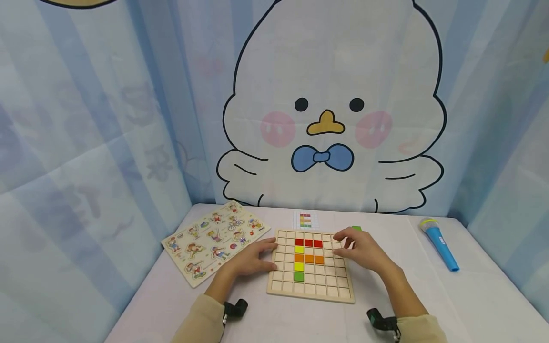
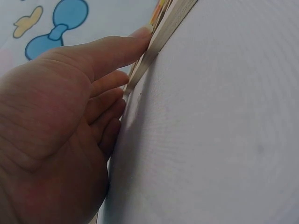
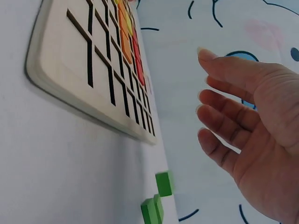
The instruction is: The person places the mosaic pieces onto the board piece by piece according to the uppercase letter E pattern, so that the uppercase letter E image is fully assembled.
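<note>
A square wooden grid board (image 1: 283,286) lies on the table with red tiles (image 1: 306,243) in a row, orange tiles (image 1: 309,259) in a row below, single yellow tiles (image 1: 299,267) between and beneath, and one green tile (image 1: 299,277) at the bottom. My left hand (image 1: 250,257) rests at the board's left edge, thumb on the rim, fingers extended in the left wrist view. Near the upper right of the board is my right hand (image 1: 362,247), raised with loosely bent fingers and nothing in them. Loose green blocks (image 3: 164,184) lie beyond the board's right side, mostly hidden in the head view.
A small pattern card (image 1: 306,220) with coloured squares lies behind the board. At the left is a wooden picture puzzle (image 1: 214,238). A blue toy microphone (image 1: 442,245) rests at the right. A printed curtain (image 1: 326,181) stands behind the table.
</note>
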A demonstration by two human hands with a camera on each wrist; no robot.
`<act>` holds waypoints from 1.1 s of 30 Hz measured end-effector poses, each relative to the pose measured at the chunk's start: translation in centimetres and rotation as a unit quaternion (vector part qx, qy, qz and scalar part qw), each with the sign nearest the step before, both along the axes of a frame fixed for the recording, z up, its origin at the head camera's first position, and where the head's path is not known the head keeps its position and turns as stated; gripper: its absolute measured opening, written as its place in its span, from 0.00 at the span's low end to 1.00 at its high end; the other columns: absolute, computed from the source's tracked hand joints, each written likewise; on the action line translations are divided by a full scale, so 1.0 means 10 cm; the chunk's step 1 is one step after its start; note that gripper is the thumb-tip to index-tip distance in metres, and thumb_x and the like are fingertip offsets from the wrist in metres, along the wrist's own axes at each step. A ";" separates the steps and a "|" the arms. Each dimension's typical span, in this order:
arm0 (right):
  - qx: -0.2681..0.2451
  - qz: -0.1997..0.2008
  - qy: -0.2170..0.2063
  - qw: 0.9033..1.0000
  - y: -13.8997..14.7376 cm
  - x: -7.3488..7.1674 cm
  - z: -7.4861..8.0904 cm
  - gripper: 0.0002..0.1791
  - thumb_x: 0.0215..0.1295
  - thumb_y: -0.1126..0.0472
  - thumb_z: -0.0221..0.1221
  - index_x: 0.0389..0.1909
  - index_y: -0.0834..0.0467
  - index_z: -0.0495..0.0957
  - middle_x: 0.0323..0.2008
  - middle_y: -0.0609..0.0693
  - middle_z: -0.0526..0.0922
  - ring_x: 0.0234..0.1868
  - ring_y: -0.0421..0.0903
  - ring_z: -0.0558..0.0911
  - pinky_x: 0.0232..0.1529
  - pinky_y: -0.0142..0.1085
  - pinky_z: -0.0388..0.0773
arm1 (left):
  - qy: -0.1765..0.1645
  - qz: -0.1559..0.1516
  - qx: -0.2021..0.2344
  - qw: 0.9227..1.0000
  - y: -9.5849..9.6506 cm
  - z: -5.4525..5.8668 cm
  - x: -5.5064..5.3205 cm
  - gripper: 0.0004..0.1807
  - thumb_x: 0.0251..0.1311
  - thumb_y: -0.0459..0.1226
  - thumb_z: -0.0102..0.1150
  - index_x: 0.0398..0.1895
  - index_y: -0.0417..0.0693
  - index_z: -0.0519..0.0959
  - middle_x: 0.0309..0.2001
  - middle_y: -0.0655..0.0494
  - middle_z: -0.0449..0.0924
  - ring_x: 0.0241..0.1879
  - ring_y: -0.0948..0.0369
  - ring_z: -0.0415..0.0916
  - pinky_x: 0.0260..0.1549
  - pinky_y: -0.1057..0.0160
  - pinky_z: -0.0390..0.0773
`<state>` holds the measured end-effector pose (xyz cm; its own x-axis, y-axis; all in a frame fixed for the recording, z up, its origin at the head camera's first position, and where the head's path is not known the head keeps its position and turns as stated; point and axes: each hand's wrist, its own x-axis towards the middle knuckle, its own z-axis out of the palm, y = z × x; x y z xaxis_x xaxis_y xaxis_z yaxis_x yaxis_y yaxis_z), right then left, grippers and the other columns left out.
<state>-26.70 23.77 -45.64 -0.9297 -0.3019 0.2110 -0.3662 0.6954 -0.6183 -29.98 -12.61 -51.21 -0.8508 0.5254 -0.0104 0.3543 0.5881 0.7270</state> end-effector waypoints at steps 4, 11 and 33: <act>0.007 -0.003 -0.007 1.000 0.14 -0.01 0.00 0.20 0.61 0.59 0.74 0.53 0.58 0.84 0.49 0.58 0.86 0.39 0.44 0.78 0.31 0.32 0.77 | 0.003 -0.001 0.000 1.000 0.00 0.00 0.01 0.39 0.62 0.50 0.72 0.75 0.50 0.72 0.81 0.56 0.61 0.82 0.48 0.54 0.80 0.41 0.55; 0.030 -0.020 -0.060 0.998 0.35 -0.01 0.01 0.23 0.63 0.60 0.72 0.57 0.62 0.82 0.48 0.57 0.86 0.42 0.46 0.78 0.38 0.35 0.77 | -0.001 0.001 -0.005 1.000 0.00 0.01 0.00 0.39 0.62 0.50 0.71 0.75 0.52 0.72 0.81 0.58 0.60 0.82 0.51 0.53 0.80 0.44 0.54; 0.054 -0.010 -0.130 0.990 0.79 0.03 -0.11 0.16 0.56 0.64 0.75 0.47 0.60 0.87 0.39 0.49 0.86 0.38 0.46 0.76 0.34 0.33 0.74 | 0.000 -0.003 0.005 1.000 0.01 0.01 0.00 0.38 0.63 0.49 0.71 0.75 0.49 0.72 0.81 0.55 0.60 0.82 0.50 0.53 0.80 0.43 0.55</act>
<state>-26.38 31.71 -46.74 -0.9545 -0.2900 -0.0692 -0.1892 0.7687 -0.6110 -29.97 -12.56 -51.09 -0.8481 0.5298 -0.0046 0.3580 0.5796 0.7321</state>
